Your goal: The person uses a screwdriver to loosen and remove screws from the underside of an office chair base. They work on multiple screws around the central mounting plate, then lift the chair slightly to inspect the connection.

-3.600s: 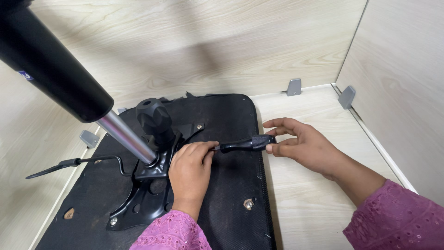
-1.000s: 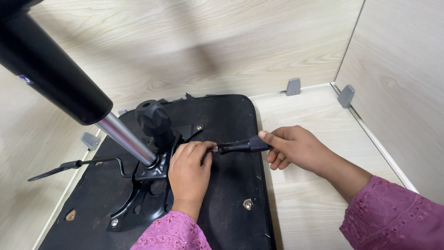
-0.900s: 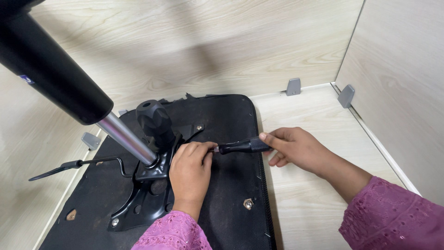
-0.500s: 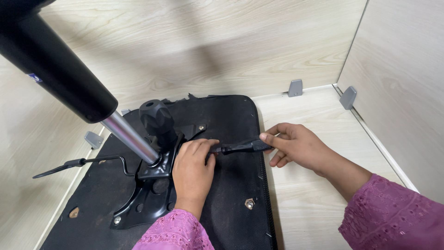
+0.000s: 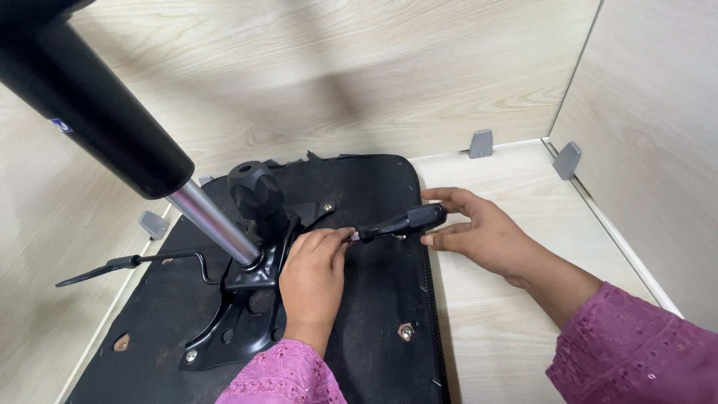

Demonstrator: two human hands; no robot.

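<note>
An upturned black chair seat (image 5: pixel 374 299) lies on the light wooden surface, with a black metal mechanism plate (image 5: pixel 239 322) bolted to it. My left hand (image 5: pixel 310 280) rests on the plate's right side and pinches the tip end of a black-handled screwdriver (image 5: pixel 400 222). My right hand (image 5: pixel 479 232) grips the ribbed end of the handle between thumb and fingers, over the seat's right edge. The screwdriver lies almost level, its handle end tilted slightly up.
A black and chrome gas-lift column (image 5: pixel 149 157) rises from the plate toward the upper left. A black knob (image 5: pixel 256 191) and a thin lever (image 5: pixel 127 263) stick out of the mechanism. Wooden walls with grey brackets (image 5: pixel 480 144) close the back and right.
My right hand has shifted its hold on the screwdriver handle, opening its fingers and lifting the handle end slightly. The left hand stays on the plate at the tip.
</note>
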